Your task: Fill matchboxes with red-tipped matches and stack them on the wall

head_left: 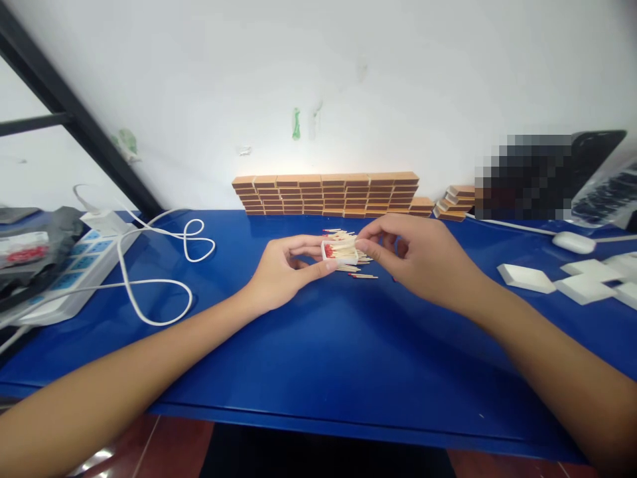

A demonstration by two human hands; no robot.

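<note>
My left hand (pixel 283 269) pinches a small white matchbox tray (pixel 340 253) filled with red-tipped matches, thumb below and fingers behind it. From the right, my right hand (pixel 415 255) meets the same tray, its fingertips closed on the tray's right end and the matches there. Several loose matches (pixel 362 275) lie on the blue table (pixel 323 358) just under and behind the tray.
A wall of stacked brown matchboxes (pixel 328 194) runs along the back, with a few more (pixel 455 202) to its right. White empty trays (pixel 572 282) lie at the right, beside a white mouse (pixel 573 241). A power strip (pixel 74 272) and looping white cable (pixel 159 292) occupy the left.
</note>
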